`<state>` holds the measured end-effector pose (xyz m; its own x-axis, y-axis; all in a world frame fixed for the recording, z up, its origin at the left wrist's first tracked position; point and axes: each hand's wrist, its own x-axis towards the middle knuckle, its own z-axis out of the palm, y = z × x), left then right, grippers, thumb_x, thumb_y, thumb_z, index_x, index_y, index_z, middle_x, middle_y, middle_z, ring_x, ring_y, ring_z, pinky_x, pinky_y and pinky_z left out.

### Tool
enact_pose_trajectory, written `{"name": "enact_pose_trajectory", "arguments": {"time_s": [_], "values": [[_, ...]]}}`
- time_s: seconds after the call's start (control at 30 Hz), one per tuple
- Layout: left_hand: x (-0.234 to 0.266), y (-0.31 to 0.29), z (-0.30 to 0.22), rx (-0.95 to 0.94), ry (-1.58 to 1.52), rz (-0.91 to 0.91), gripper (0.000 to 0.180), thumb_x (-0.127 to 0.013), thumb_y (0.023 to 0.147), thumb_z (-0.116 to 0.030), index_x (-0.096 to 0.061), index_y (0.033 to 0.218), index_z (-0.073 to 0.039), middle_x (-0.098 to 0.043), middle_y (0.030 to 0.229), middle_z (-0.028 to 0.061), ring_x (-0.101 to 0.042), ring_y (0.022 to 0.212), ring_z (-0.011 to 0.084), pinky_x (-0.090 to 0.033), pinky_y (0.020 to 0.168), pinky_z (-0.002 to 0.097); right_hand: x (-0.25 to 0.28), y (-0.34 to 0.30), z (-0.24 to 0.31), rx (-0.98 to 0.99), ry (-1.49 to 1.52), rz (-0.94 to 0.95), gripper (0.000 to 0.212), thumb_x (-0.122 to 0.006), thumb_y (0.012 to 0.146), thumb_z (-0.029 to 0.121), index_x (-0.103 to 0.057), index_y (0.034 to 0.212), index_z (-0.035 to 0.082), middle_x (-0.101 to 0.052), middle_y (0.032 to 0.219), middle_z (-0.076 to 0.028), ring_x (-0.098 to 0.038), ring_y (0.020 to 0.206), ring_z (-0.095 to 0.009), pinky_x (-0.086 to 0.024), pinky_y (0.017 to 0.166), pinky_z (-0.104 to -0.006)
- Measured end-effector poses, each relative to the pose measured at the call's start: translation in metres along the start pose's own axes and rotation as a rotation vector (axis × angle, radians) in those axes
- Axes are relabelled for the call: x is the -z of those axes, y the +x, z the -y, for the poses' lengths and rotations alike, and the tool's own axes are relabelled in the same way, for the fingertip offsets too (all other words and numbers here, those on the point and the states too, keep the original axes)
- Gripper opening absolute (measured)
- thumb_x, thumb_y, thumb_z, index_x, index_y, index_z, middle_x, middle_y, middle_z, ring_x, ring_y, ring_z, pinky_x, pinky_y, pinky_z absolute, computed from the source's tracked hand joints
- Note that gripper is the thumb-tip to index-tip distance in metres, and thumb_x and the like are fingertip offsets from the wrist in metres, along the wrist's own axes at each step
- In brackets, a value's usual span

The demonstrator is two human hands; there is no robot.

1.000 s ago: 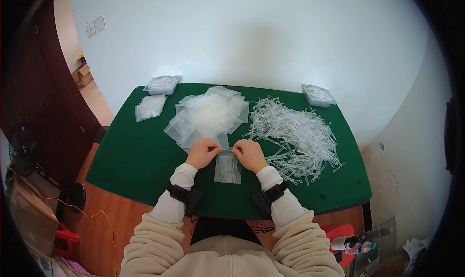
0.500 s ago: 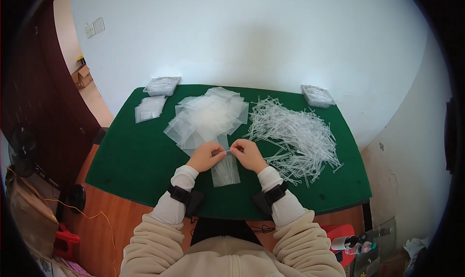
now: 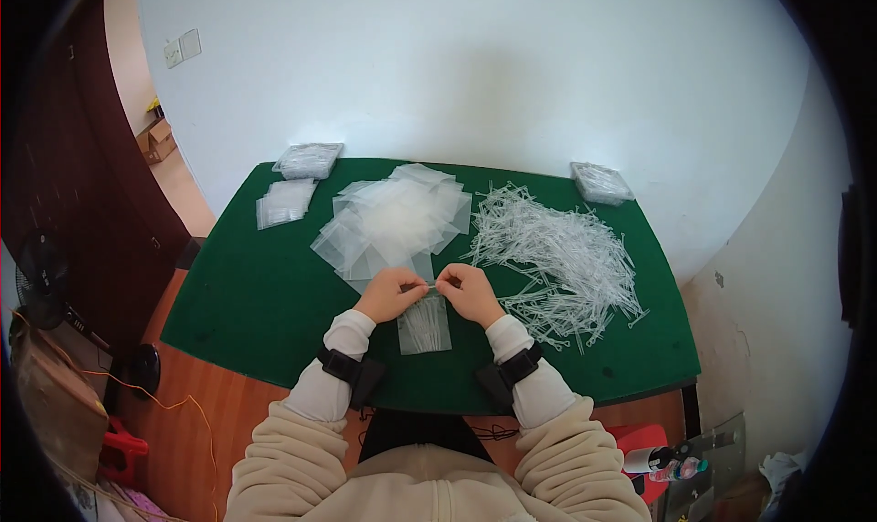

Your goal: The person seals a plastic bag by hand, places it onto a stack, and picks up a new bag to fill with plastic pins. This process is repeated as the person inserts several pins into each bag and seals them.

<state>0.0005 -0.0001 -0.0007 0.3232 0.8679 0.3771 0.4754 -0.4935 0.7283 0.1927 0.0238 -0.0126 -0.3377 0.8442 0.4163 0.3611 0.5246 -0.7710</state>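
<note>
A clear plastic bag (image 3: pixel 425 328) with several thin clear sticks in it hangs down toward me at the table's front middle. My left hand (image 3: pixel 393 292) pinches the left end of its top edge, and my right hand (image 3: pixel 468 294) pinches the right end. Both hands are closed, fingertips close together. Just beyond them spreads a loose heap of flat clear bags (image 3: pixel 393 219). Right of my right hand lies a big pile of thin clear plastic sticks (image 3: pixel 562 257) with small ringed ends.
A stack of filled bags (image 3: pixel 286 202) lies at the far left of the green table (image 3: pixel 247 312). Behind it sits a clear box of sticks (image 3: pixel 309 160); another clear box (image 3: pixel 601 183) stands at the far right. Bottles (image 3: pixel 671 465) rest on a red stool (image 3: pixel 637 438) below.
My hands have barely moved and still pinch the bag's top edge. The bag's lower part has tilted slightly, and the sticks inside show more clearly.
</note>
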Motion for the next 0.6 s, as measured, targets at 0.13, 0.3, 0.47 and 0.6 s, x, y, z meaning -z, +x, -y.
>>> {"name": "enact_pose_trajectory", "arguments": {"time_s": [0.13,0.3,0.47,0.6], "values": [[0.004,0.000,0.003,0.050,-0.080,0.003,0.020,-0.065,0.078,-0.019,-0.065,0.081,0.001,-0.061,0.068,0.0087,-0.055,0.060,0.0145,-0.043,0.057,0.0278,0.005,0.002,-0.003,0.002,0.000,-0.030,0.011,-0.062,0.076,0.008,-0.058,0.075,-0.001,-0.056,0.064,-0.004,-0.050,0.059,-0.010,-0.043,0.057,-0.0243],[0.010,0.000,0.008,0.129,-0.102,0.045,0.019,-0.064,0.080,-0.019,-0.065,0.080,0.000,-0.061,0.068,0.0072,-0.054,0.063,0.0139,-0.043,0.059,0.0273,0.014,0.003,-0.007,-0.031,-0.024,-0.051,0.011,-0.063,0.076,0.010,-0.059,0.076,-0.001,-0.056,0.065,-0.004,-0.051,0.059,-0.011,-0.043,0.058,-0.0247],[0.009,0.001,0.014,0.148,-0.110,0.027,0.020,-0.064,0.079,-0.020,-0.065,0.081,0.000,-0.061,0.067,0.0072,-0.054,0.062,0.0139,-0.043,0.058,0.0276,0.020,0.003,-0.003,-0.046,-0.094,-0.063,0.012,-0.063,0.075,0.012,-0.060,0.076,0.000,-0.057,0.067,-0.006,-0.054,0.061,-0.015,-0.044,0.059,-0.0274],[0.004,0.000,0.008,0.105,0.046,-0.011,0.018,-0.064,0.077,-0.020,-0.066,0.080,-0.002,-0.061,0.068,0.0098,-0.057,0.061,0.0190,-0.043,0.057,0.0299,0.013,-0.001,-0.002,0.032,-0.227,-0.093,0.012,-0.064,0.074,0.012,-0.061,0.079,0.002,-0.057,0.070,-0.008,-0.056,0.068,-0.021,-0.045,0.063,-0.0316]]}}
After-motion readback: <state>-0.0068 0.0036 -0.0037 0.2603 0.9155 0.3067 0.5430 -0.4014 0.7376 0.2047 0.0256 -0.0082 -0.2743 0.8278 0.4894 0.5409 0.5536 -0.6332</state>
